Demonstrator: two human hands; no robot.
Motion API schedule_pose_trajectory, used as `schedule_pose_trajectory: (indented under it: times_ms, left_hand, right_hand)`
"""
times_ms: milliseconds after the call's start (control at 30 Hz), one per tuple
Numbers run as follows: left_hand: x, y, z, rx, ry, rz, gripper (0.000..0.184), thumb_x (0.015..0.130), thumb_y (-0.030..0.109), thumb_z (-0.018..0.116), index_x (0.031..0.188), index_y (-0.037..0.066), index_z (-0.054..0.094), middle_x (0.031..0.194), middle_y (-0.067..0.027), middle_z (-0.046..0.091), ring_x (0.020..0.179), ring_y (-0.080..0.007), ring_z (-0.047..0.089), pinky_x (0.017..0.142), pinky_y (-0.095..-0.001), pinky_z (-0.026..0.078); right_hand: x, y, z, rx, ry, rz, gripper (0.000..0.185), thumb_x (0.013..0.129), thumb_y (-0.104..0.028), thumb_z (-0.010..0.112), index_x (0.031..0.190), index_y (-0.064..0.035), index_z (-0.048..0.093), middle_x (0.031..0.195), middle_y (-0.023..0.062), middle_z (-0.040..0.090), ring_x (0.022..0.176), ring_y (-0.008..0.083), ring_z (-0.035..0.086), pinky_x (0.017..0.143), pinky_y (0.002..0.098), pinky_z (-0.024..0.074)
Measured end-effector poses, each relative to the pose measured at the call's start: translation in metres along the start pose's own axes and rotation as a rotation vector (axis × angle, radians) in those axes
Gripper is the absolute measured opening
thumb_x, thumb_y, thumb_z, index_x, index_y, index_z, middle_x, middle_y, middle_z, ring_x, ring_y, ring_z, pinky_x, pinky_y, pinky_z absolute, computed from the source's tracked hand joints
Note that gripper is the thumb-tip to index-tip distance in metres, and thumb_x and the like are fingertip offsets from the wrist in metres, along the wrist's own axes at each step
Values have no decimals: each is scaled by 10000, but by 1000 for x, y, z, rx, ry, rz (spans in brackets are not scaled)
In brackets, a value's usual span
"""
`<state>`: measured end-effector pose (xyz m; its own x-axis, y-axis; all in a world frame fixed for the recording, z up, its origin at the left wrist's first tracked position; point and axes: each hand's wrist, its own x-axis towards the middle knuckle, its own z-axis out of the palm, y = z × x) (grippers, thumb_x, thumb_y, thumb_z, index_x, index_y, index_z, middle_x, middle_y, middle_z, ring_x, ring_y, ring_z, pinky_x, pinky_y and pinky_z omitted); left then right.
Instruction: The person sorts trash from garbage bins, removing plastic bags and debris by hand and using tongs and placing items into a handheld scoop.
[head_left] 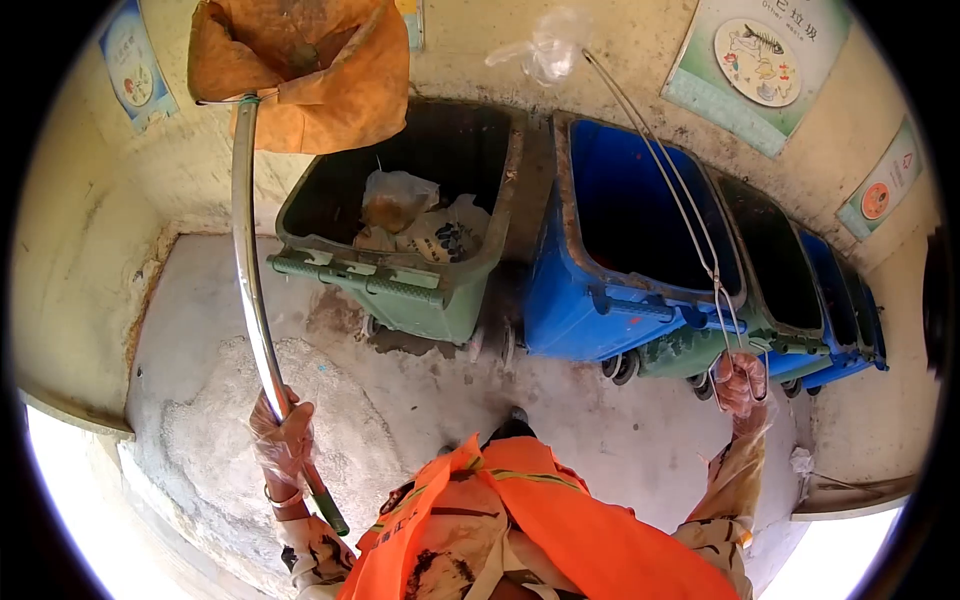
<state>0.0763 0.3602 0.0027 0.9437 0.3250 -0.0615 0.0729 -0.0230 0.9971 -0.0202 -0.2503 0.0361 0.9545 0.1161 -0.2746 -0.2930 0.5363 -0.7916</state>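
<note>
My left hand (283,432), in a clear plastic glove, is wrapped round the lower part of a long metal pole (252,270). An orange cloth bag (340,100) hangs from the pole's top end, its mouth open, in front of the back wall. My right hand (740,382), also gloved, grips the handles of long metal tongs (690,205). Their tips reach up to a crumpled clear plastic bag (552,48) near the wall; whether they pinch it cannot be made out. The tongs pass in front of an open blue bin (590,320).
An open green bin (420,310) at left holds several plastic bags (445,232). More green and blue wheeled bins (790,340) line the wall to the right. Waste-sorting posters (700,70) are on the wall. Grey concrete floor (200,300) lies in front.
</note>
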Motion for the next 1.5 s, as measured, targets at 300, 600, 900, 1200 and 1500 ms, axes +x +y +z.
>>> schedule_pose_trajectory:
  times_ms: [300,600,900,1200,1500]
  left_hand:
    - [-12,3,-50,163,357,23,180,740,-24,612,765,87,472,504,34,433,361,-44,372,316,-210,283]
    - [-52,-7,-81,390,431,-106,179,705,6,627,805,66,492,668,32,433,608,-67,387,516,-236,357]
    - [-87,-58,-70,285,466,-273,178,712,32,654,789,62,497,524,16,454,371,-59,401,319,-242,315]
    - [-58,-116,-151,603,472,-228,192,711,87,648,812,56,488,568,-33,437,495,-108,411,446,-296,379]
    - [33,-136,-217,157,415,-460,258,723,-72,612,801,100,436,572,31,399,424,-51,361,372,-223,298]
  right_hand:
    - [112,-18,70,-244,-235,28,292,850,-225,533,683,15,530,441,2,379,312,82,302,279,243,265]
    - [210,-2,179,-532,175,-249,221,787,-164,626,683,8,534,479,8,442,369,72,397,342,192,292]
    - [325,35,297,-1829,-438,-607,271,746,-214,698,677,1,548,562,77,537,501,177,527,512,296,440]
    - [373,51,391,-2064,-493,-1011,476,730,-480,672,732,-38,493,666,97,517,673,287,543,643,367,447]
    - [329,19,399,-2168,-31,-438,485,549,-397,817,715,-54,516,648,69,488,621,231,504,575,339,407]
